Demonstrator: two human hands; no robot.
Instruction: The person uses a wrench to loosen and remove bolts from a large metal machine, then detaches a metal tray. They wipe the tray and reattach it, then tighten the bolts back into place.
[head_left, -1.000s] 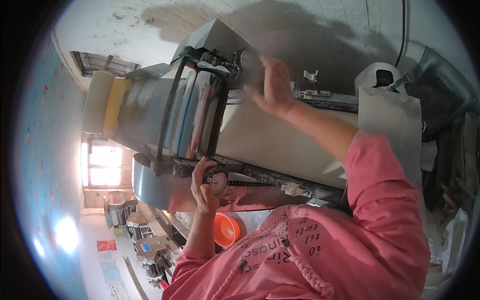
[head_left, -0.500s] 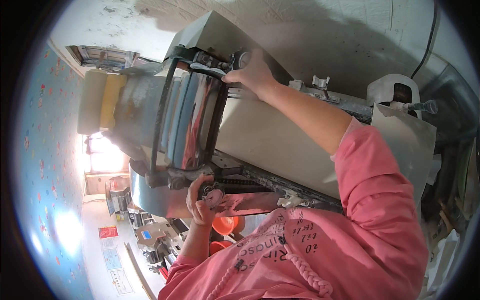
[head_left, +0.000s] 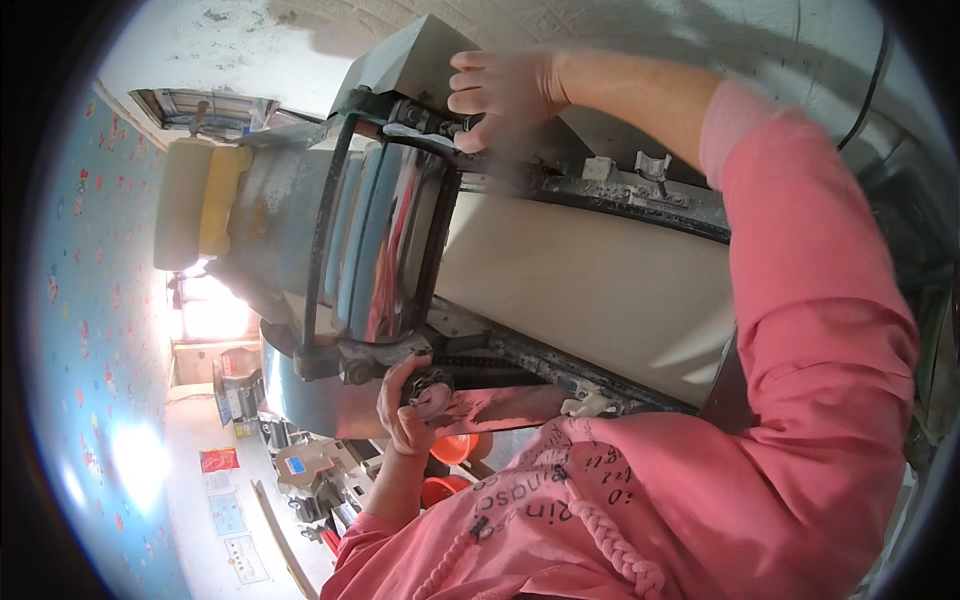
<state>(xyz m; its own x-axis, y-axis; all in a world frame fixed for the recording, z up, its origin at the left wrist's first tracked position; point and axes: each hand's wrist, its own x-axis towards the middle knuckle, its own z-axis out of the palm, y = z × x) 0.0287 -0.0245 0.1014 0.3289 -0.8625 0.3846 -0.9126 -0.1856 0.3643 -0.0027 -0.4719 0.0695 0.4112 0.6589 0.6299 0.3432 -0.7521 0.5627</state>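
A roller machine with a pale flat bed (head_left: pixel 590 280) stands before me, its shiny metal roller (head_left: pixel 395 250) between two side frames. On its near side, my left hand (head_left: pixel 403 405) is closed around a round knob with a dial face (head_left: pixel 431 400). On the far side, my right hand (head_left: pixel 510 90) reaches over another adjusting knob, thumb and forefinger on either side of its dark part, the other fingers stretched past it. Motion smears the right hand, and it hides most of that knob.
A grey metal box housing (head_left: pixel 405 65) rises behind the rollers, and a bar (head_left: pixel 330 235) crosses in front of them. A chain (head_left: pixel 475 361) runs beside the left knob. Orange bowls (head_left: pixel 452 448) and other machines (head_left: pixel 300 470) stand below left. A wall runs along the far side.
My right hand has turned about the far knob, its wrist and elbow swinging up and outward. My left hand stays on its knob with a slight shift.
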